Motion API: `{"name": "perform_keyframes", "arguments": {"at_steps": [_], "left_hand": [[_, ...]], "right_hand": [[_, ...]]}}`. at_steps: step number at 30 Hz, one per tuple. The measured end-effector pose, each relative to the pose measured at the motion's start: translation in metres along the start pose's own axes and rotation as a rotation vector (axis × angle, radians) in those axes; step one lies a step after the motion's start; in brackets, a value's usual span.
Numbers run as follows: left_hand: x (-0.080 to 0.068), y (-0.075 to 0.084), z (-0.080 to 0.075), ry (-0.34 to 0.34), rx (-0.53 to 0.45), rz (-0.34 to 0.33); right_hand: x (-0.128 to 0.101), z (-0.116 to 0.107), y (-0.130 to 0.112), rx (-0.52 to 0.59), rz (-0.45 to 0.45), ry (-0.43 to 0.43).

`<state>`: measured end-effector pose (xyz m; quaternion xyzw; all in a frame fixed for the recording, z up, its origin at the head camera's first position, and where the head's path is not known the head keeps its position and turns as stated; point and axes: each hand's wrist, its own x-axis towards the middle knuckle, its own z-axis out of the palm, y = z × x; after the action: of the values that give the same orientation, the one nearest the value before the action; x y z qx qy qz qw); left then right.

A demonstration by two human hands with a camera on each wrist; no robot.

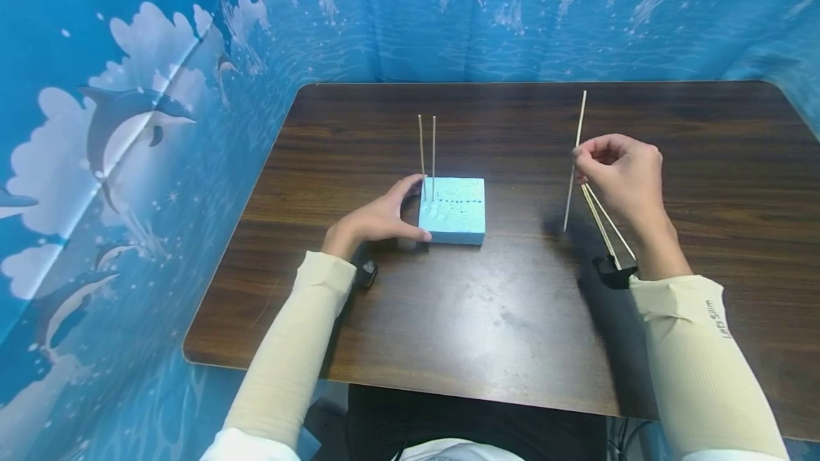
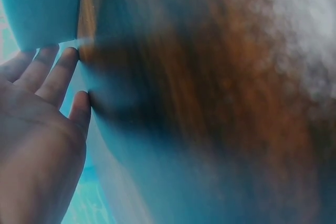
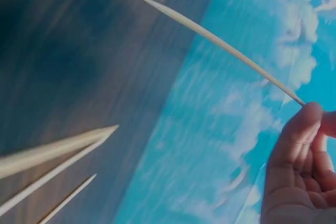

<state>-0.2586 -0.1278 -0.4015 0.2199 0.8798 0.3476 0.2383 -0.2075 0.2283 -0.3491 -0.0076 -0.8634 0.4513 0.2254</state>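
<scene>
Foam block (image 1: 452, 210) sits at centre of desk (image 1: 487, 319), light blue, top face pricked with a row of small holes. Two skewers (image 1: 427, 155) already planted upright near the block's upper-left corner, close together, roughly parallel. Judged as early progress: two set, most of the hole row unfilled.

Left hand (image 1: 378, 219) rests against the block's left side, fingers relaxed and straight along the edge, thumb at the lower-left corner; bracing, not curled round anything. Left wrist view confirms straight fingers (image 2: 55, 77) touching the foam.

Right hand (image 1: 621, 176) at right of centre, raised off the desk, well apart from the block. One skewer (image 1: 574, 162) pinched between thumb and fingertips, held near-upright, point down above the desk. Spare skewers (image 1: 605, 223) also gripped in the same hand, trailing toward the wrist; at least three points visible in right wrist view (image 3: 58, 153).

Remaining, by judgement: carrying the pinched skewer across to the block, seating it, then the spares.
</scene>
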Motion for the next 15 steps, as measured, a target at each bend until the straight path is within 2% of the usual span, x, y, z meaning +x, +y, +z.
{"name": "perform_keyframes", "arguments": {"at_steps": [4,8,15], "left_hand": [[-0.001,-0.001,-0.001,0.005,0.005,0.005],[-0.002,-0.002,-0.002,0.004,0.009,0.006],[-0.001,0.001,-0.002,-0.015,-0.004,0.015]], "right_hand": [[0.002,0.025,-0.027,0.092,-0.096,0.014],[0.004,0.049,-0.05,0.169,-0.154,0.001],[0.0,0.084,-0.076,0.295,-0.247,-0.03]]}}
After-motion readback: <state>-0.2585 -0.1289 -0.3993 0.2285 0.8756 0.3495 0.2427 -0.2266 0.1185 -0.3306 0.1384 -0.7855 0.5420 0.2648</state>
